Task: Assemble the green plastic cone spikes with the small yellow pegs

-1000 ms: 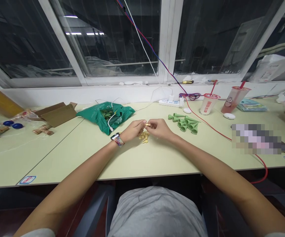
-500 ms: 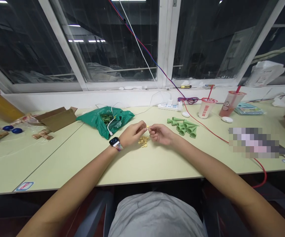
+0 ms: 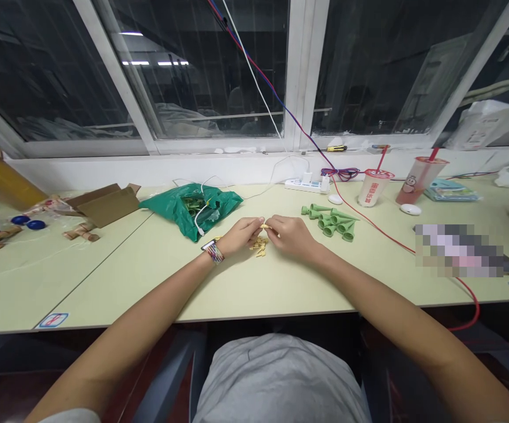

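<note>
Fingertips of my left hand [image 3: 242, 236] and my right hand [image 3: 293, 236] meet over the table, both pinching a small yellow piece [image 3: 265, 226]. Its exact kind is too small to make out, and the fingers cover much of it. Just below lies a little heap of similar yellow pieces [image 3: 260, 249], partly hidden by my left hand. Right of my right hand rests a group of green cone-shaped pieces [image 3: 330, 221] with round open ends. A green plastic bag [image 3: 172, 205] with green items inside lies beyond my left hand, a white cable across it.
Two drink cups, one pale [image 3: 372, 189] and one with pink liquid [image 3: 419, 182], stand at the back right. A white power strip [image 3: 303, 185] lies by the wall. Leftward are an open cardboard box [image 3: 108, 204], wooden pieces [image 3: 82, 231] and blue balls [image 3: 35, 224]. A red cable [image 3: 380, 231] crosses the right side.
My right hand has turned over, its back now upward, and its fingers are closer to my left hand around the yellow piece. My left wrist has rolled slightly. The view has shifted a little.
</note>
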Action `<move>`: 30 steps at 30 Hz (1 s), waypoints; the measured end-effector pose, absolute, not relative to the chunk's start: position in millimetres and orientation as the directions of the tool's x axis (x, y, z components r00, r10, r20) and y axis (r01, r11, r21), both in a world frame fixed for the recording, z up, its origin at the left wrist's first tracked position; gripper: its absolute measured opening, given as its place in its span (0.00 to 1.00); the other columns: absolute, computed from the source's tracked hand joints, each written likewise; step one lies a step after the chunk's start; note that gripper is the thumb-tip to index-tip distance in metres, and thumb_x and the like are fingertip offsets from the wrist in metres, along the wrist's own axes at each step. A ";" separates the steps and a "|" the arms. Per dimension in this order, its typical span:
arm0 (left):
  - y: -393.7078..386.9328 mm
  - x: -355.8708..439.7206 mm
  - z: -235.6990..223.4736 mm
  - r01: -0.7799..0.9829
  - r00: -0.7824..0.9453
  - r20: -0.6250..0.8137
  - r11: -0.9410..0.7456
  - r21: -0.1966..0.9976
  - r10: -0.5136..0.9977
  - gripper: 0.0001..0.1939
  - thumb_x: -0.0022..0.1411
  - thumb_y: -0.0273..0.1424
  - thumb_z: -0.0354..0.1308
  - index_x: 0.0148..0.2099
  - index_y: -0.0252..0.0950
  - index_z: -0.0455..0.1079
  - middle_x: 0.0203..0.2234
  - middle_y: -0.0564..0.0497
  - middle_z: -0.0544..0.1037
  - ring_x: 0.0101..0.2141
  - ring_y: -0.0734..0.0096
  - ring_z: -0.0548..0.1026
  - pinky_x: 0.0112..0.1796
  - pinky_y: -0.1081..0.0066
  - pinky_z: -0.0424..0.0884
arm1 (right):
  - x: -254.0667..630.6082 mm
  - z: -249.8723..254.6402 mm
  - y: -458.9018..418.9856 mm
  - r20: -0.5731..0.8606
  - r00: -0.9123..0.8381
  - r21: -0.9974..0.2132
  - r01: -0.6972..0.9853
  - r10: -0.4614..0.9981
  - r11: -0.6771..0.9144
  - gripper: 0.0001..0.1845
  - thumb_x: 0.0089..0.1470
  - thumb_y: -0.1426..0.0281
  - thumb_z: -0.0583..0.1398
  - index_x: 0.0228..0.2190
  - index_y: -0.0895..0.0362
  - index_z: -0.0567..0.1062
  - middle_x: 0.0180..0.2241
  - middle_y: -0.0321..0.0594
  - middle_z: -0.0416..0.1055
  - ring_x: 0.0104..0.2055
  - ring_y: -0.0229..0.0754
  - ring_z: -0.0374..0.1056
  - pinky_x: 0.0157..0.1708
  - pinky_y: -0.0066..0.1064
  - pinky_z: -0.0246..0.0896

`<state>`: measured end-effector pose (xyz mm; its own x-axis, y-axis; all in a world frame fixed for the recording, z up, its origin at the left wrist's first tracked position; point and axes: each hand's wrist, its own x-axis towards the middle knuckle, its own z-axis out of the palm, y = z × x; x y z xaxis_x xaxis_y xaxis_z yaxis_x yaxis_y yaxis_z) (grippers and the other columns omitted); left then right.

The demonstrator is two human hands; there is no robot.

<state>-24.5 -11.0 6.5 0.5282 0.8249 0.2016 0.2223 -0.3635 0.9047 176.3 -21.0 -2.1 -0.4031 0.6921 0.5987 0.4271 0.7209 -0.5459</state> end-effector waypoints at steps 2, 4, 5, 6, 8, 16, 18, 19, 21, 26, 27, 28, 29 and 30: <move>-12.3 -24.1 8.3 0.234 0.497 0.236 -0.391 0.890 0.835 0.27 0.73 0.53 0.49 0.28 0.39 0.55 0.17 0.58 0.56 0.18 0.76 0.58 0.21 0.72 0.60 | 177.3 -3.9 -22.5 0.636 -0.434 -0.469 0.440 0.638 0.766 0.10 0.60 0.66 0.59 0.26 0.55 0.70 0.27 0.38 0.68 0.29 0.39 0.58 0.33 0.32 0.49; -14.2 -24.6 11.4 0.232 0.479 0.297 -0.446 0.865 0.826 0.23 0.73 0.52 0.50 0.34 0.39 0.62 0.19 0.58 0.61 0.19 0.75 0.61 0.22 0.73 0.62 | 176.2 -6.1 -21.6 0.617 -0.402 -0.546 0.401 0.677 0.736 0.13 0.61 0.64 0.59 0.25 0.54 0.69 0.25 0.36 0.66 0.28 0.38 0.57 0.32 0.32 0.50; -14.9 -25.1 13.0 0.223 0.481 0.324 -0.470 0.854 0.815 0.20 0.72 0.51 0.52 0.39 0.39 0.64 0.20 0.58 0.63 0.20 0.75 0.63 0.22 0.73 0.63 | 175.1 -7.4 -20.3 0.593 -0.361 -0.622 0.363 0.720 0.694 0.14 0.61 0.63 0.59 0.25 0.54 0.69 0.23 0.34 0.64 0.27 0.38 0.57 0.31 0.31 0.50; -15.4 -25.5 14.4 0.215 0.489 0.343 -0.491 0.844 0.802 0.18 0.71 0.50 0.55 0.44 0.39 0.65 0.21 0.59 0.64 0.20 0.75 0.64 0.22 0.74 0.64 | 174.0 -8.7 -18.6 0.550 -0.323 -0.709 0.307 0.770 0.635 0.15 0.61 0.61 0.60 0.25 0.54 0.69 0.21 0.33 0.63 0.25 0.37 0.57 0.29 0.31 0.50; -15.2 -26.2 15.9 0.216 0.505 0.365 -0.524 0.824 0.782 0.18 0.69 0.49 0.59 0.48 0.40 0.65 0.23 0.59 0.67 0.20 0.75 0.67 0.23 0.74 0.65 | 172.1 -10.9 -14.8 0.421 -0.302 -0.863 0.157 0.855 0.480 0.17 0.58 0.57 0.62 0.25 0.54 0.70 0.18 0.31 0.62 0.22 0.37 0.57 0.27 0.30 0.51; -12.2 -24.0 6.6 0.329 0.486 0.298 -0.487 0.809 0.822 0.28 0.75 0.51 0.46 0.28 0.37 0.62 0.18 0.54 0.68 0.22 0.73 0.68 0.29 0.70 0.67 | 170.7 -8.8 -17.9 0.367 -0.367 -0.894 0.117 0.855 0.434 0.14 0.52 0.60 0.65 0.24 0.55 0.72 0.18 0.30 0.62 0.21 0.35 0.56 0.25 0.29 0.50; -12.1 -24.5 5.4 0.341 0.464 0.306 -0.487 0.804 0.831 0.30 0.76 0.50 0.44 0.25 0.37 0.62 0.16 0.53 0.68 0.21 0.72 0.68 0.30 0.70 0.67 | 170.2 -8.1 -20.5 0.411 -0.347 -0.853 0.180 0.843 0.490 0.13 0.53 0.61 0.64 0.23 0.56 0.72 0.18 0.30 0.61 0.22 0.34 0.55 0.25 0.29 0.48; -12.2 -24.9 5.8 0.338 0.455 0.321 -0.495 0.801 0.830 0.29 0.75 0.50 0.45 0.26 0.37 0.63 0.16 0.53 0.68 0.21 0.72 0.69 0.30 0.70 0.67 | 170.1 -8.3 -20.9 0.410 -0.350 -0.852 0.182 0.842 0.491 0.14 0.54 0.61 0.63 0.23 0.56 0.72 0.18 0.30 0.61 0.22 0.34 0.56 0.25 0.29 0.48; -12.4 -25.7 8.0 0.303 0.459 0.357 -0.522 0.797 0.813 0.22 0.74 0.47 0.50 0.33 0.37 0.67 0.18 0.55 0.70 0.22 0.72 0.70 0.30 0.70 0.68 | 170.2 -10.1 -20.0 0.379 -0.368 -0.876 0.153 0.849 0.457 0.15 0.56 0.59 0.63 0.24 0.55 0.72 0.18 0.30 0.62 0.22 0.35 0.57 0.25 0.29 0.50; -12.4 -26.2 13.5 0.230 0.490 0.381 -0.538 0.811 0.784 0.15 0.65 0.43 0.63 0.45 0.38 0.68 0.30 0.54 0.75 0.23 0.73 0.74 0.27 0.71 0.70 | 172.0 -16.7 -13.6 0.347 -0.337 -0.917 0.073 0.875 0.392 0.17 0.56 0.55 0.64 0.26 0.54 0.73 0.16 0.30 0.63 0.19 0.36 0.58 0.23 0.30 0.53; -12.0 -26.3 13.3 0.241 0.488 0.377 -0.537 0.808 0.787 0.15 0.66 0.43 0.62 0.43 0.37 0.69 0.30 0.53 0.75 0.24 0.73 0.74 0.28 0.71 0.71 | 172.3 -17.4 -13.0 0.348 -0.328 -0.917 0.073 0.878 0.391 0.17 0.56 0.55 0.64 0.26 0.54 0.73 0.16 0.30 0.63 0.19 0.36 0.58 0.23 0.30 0.53; -11.3 -26.4 12.8 0.260 0.488 0.370 -0.537 0.803 0.790 0.15 0.68 0.45 0.60 0.41 0.36 0.69 0.28 0.53 0.75 0.24 0.72 0.74 0.28 0.71 0.71 | 172.4 -17.7 -12.7 0.350 -0.322 -0.916 0.080 0.879 0.394 0.16 0.56 0.56 0.64 0.25 0.54 0.73 0.16 0.30 0.63 0.19 0.36 0.58 0.23 0.30 0.54; -10.6 -26.7 12.2 0.279 0.488 0.365 -0.538 0.795 0.793 0.17 0.70 0.46 0.56 0.38 0.36 0.69 0.26 0.53 0.74 0.24 0.72 0.74 0.29 0.70 0.71 | 172.5 -17.8 -12.6 0.352 -0.320 -0.913 0.089 0.879 0.398 0.15 0.56 0.57 0.64 0.25 0.55 0.73 0.16 0.30 0.63 0.19 0.36 0.58 0.24 0.30 0.54; -9.8 -26.9 11.5 0.294 0.486 0.365 -0.542 0.787 0.794 0.20 0.72 0.47 0.54 0.36 0.36 0.69 0.25 0.52 0.74 0.25 0.72 0.74 0.30 0.70 0.71 | 172.4 -17.7 -12.7 0.355 -0.319 -0.911 0.093 0.879 0.402 0.15 0.55 0.58 0.64 0.25 0.55 0.73 0.16 0.30 0.63 0.19 0.36 0.58 0.23 0.29 0.54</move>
<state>-26.9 -9.8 11.5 0.4860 0.7941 0.3650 0.2941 -0.5419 0.7873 172.4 -12.7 -17.7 -0.3185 0.8788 0.3553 0.0926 0.4018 -0.9110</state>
